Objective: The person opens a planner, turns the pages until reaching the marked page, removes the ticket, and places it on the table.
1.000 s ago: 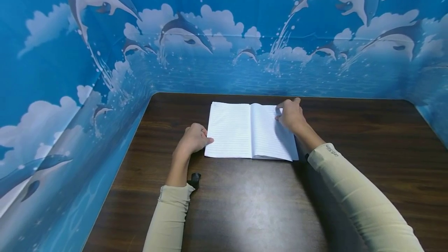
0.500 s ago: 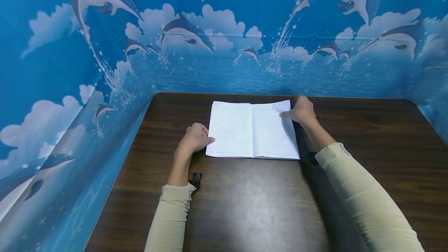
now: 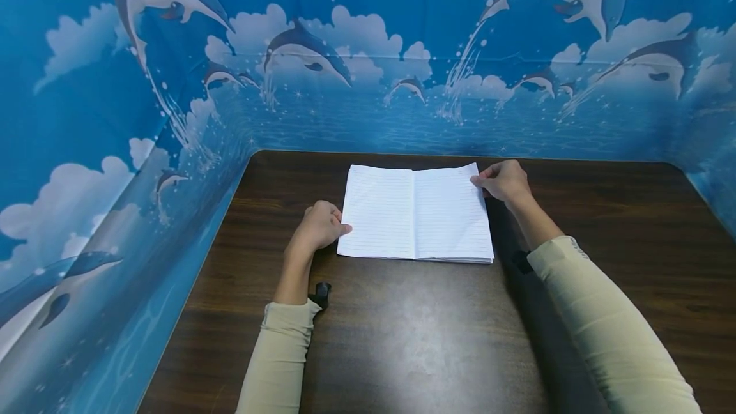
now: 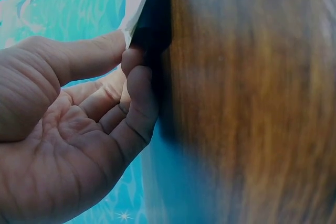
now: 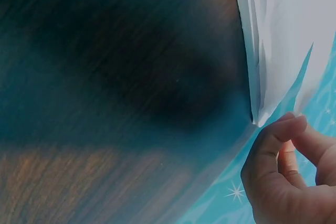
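Note:
An open notebook [image 3: 379, 213] with white lined pages lies toward the back of the dark wooden table. My left hand [image 3: 319, 227] pinches its left edge, thumb on top of the page and fingers beneath; the left wrist view shows the page corner [image 4: 137, 3] between thumb and fingertips. At the upper right corner of the right-hand page [image 3: 451, 213], my right hand [image 3: 506, 181] pinches the paper. In the right wrist view, a single leaf [image 5: 312, 72] stands apart from the stack of pages [image 5: 252, 51], and thumb and forefinger meet at its edge.
The brown wood-grain table [image 3: 414, 337] extends on all sides of the notebook. Behind and to the left hangs a blue curtain [image 3: 345, 114] printed with dolphins and clouds. A black strap device [image 3: 321, 296] sits on the left wrist.
My right hand has drawn back to the right, from over the right-hand page to its upper corner. That page now lies flatter. The left hand keeps its hold.

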Demonstrator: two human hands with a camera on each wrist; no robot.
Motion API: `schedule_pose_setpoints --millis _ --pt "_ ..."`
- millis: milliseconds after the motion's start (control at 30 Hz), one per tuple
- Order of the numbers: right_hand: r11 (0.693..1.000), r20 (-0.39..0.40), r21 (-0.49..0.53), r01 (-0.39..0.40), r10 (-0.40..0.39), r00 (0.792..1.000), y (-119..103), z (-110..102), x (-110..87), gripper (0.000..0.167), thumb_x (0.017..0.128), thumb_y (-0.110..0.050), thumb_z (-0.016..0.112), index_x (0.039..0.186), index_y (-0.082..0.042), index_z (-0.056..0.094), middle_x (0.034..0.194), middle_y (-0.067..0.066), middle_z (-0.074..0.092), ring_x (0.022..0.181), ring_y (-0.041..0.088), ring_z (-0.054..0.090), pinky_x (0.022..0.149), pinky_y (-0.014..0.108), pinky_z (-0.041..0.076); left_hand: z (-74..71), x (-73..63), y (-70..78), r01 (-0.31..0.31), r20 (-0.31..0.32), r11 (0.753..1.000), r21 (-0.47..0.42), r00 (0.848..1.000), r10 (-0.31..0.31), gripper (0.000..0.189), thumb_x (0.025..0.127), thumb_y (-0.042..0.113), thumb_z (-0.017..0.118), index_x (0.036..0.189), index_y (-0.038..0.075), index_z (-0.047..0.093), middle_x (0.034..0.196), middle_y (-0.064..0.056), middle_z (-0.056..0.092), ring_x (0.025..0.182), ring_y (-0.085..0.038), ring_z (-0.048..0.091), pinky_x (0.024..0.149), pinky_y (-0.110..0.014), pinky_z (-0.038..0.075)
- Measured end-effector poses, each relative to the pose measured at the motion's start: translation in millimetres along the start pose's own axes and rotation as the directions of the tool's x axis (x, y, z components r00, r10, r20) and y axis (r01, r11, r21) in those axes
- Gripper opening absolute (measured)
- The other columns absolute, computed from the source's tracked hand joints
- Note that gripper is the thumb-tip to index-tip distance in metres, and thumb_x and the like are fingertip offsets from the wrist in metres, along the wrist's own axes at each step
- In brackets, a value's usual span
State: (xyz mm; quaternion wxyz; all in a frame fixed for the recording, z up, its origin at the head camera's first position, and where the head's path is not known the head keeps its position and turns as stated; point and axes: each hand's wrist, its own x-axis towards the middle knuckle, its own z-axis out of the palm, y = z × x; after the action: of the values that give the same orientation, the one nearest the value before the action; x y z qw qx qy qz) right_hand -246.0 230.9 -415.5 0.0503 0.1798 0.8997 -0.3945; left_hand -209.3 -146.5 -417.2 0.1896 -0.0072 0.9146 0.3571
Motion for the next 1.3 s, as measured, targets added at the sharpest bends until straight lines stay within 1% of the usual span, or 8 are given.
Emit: schedule_pose_setpoints --millis 133,333,567,733,867,1033,1167,1300 --pt "1.000 -0.003 -0.016 0.012 -0.012 1.000 -2 -3 -0.7 0.032 0.106 -0.029 0.071 0.110 0.002 0.075 0.106 0.021 0.071 0.089 0.029 0.070 0.079 0.037 0.055 -0.2 0.1 -0.9 -0.005 -0.004 1.000 0.000 1.000 0.005 0.018 0.103 0.016 0.074 0.105 0.002 0.065 0.066 -0.001 0.052 0.071 -0.018 0.050 0.066 -0.032 0.043" --pt "0.999 0.013 -0.039 0.031 -0.030 0.999 -14 -12 -5.5 0.039 0.106 -0.037 0.069 0.110 0.002 0.075 0.103 0.019 0.071 0.083 0.025 0.070 0.082 0.041 0.056 0.0 -0.4 -0.9 -0.015 -0.002 1.000 0.002 1.000 0.015 0.017 0.103 0.016 0.074 0.103 0.002 0.064 0.061 0.000 0.048 0.066 -0.017 0.047 0.065 -0.033 0.042" --pt "0.995 0.038 -0.033 0.098 -0.097 0.995 -34 -26 -9.3 0.037 0.105 -0.034 0.071 0.101 0.002 0.076 0.074 0.010 0.069 0.069 0.023 0.066 0.064 0.037 0.051 -1.4 0.1 -0.4 -0.021 0.014 1.000 -0.001 1.000 0.021 0.017 0.104 0.017 0.072 0.102 0.002 0.063 0.058 0.003 0.043 0.061 -0.015 0.042 0.064 -0.032 0.041" --pt "0.993 0.055 -0.023 0.117 -0.116 0.992 -52 -28 -12.5 0.036 0.106 -0.033 0.071 0.102 0.002 0.076 0.076 0.011 0.070 0.065 0.018 0.064 0.064 0.033 0.054 -1.4 0.6 -0.5 -0.023 0.020 1.000 0.005 1.000 0.023 0.017 0.105 0.016 0.071 0.097 0.003 0.063 0.058 0.003 0.043 0.061 -0.015 0.042 0.063 -0.032 0.040" --pt "0.992 0.068 0.003 0.126 -0.126 0.990 -70 -27 -16.3 0.036 0.107 -0.033 0.069 0.106 0.002 0.076 0.083 0.013 0.071 0.069 0.018 0.065 0.062 0.022 0.055 -1.1 0.3 -0.5 -0.030 0.024 0.999 0.012 0.999 0.030 0.022 0.105 0.016 0.072 0.089 0.006 0.060 0.057 0.004 0.040 0.059 -0.014 0.040 0.061 -0.032 0.039" --pt "0.986 0.101 0.092 0.139 -0.148 0.984 -96 -18 -20.9 0.035 0.107 -0.031 0.068 0.112 0.003 0.074 0.090 0.014 0.068 0.068 0.016 0.067 0.062 0.021 0.058 -1.5 -0.8 -0.4 -0.018 0.031 1.000 0.016 0.999 0.017 0.027 0.104 0.016 0.073 0.083 0.008 0.058 0.056 0.003 0.039 0.057 -0.014 0.038 0.060 -0.031 0.039" --pt "0.978 0.123 0.130 0.163 -0.179 0.976 -113 -9 -24.7 0.035 0.108 -0.031 0.068 0.111 0.004 0.072 0.082 0.009 0.066 0.063 0.013 0.062 0.062 0.024 0.057 -1.1 -1.7 -0.3 -0.022 0.037 1.000 0.017 0.999 0.021 0.030 0.104 0.016 0.073 0.080 0.009 0.055 0.056 0.003 0.038 0.057 -0.014 0.036 0.060 -0.031 0.038" --pt "0.970 0.133 0.151 0.189 -0.209 0.969 -128 1 -27.4 0.034 0.107 -0.030 0.069 0.107 0.004 0.073 0.072 0.004 0.066 0.062 0.012 0.063 0.064 0.025 0.058 -0.6 -1.7 1.0 -0.039 0.027 0.999 0.016 0.999 0.039 0.032 0.104 0.015 0.073 0.079 0.009 0.054 0.055 0.003 0.036 0.056 -0.014 0.035 0.060 -0.032 0.038"
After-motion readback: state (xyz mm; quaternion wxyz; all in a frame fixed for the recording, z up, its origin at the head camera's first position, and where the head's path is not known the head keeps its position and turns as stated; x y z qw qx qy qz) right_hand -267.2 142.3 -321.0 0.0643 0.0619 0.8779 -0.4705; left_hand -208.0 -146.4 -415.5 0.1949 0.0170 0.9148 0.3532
